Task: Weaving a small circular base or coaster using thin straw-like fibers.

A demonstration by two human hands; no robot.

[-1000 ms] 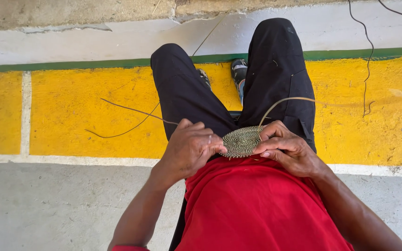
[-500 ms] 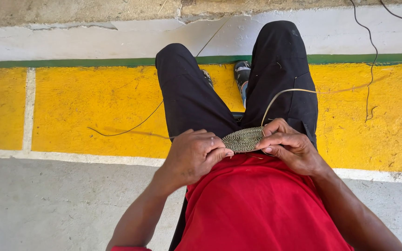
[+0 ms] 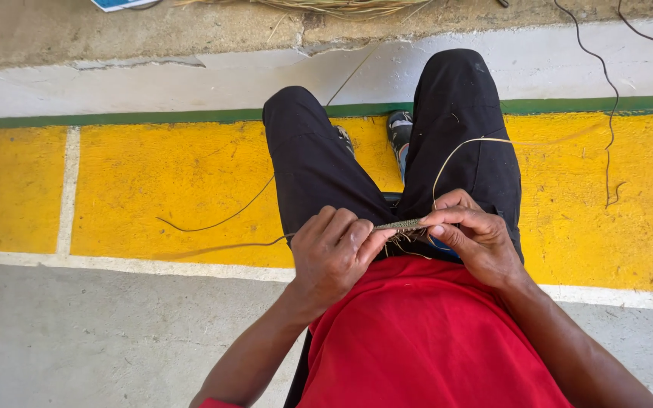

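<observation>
Tilted since the earlier frame, the small woven disc (image 3: 400,224) is now seen edge-on above the lap, pinched between the left hand (image 3: 334,253) and right hand (image 3: 471,236), fingers closed on it. A loose strand (image 3: 455,151) trails from it; only a small coil seems woven, most left.

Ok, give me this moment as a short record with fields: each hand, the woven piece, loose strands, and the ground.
left hand: left hand pinches the near end of the woven piece, fingers curled over it
right hand: right hand pinches the far end
woven piece: flat greenish woven piece, seen edge-on, held level between both hands over the lap
loose strands: pale strand loops up from the right hand across the black trouser leg; thin strand trails over the floor
ground: yellow painted floor with green stripe
</observation>
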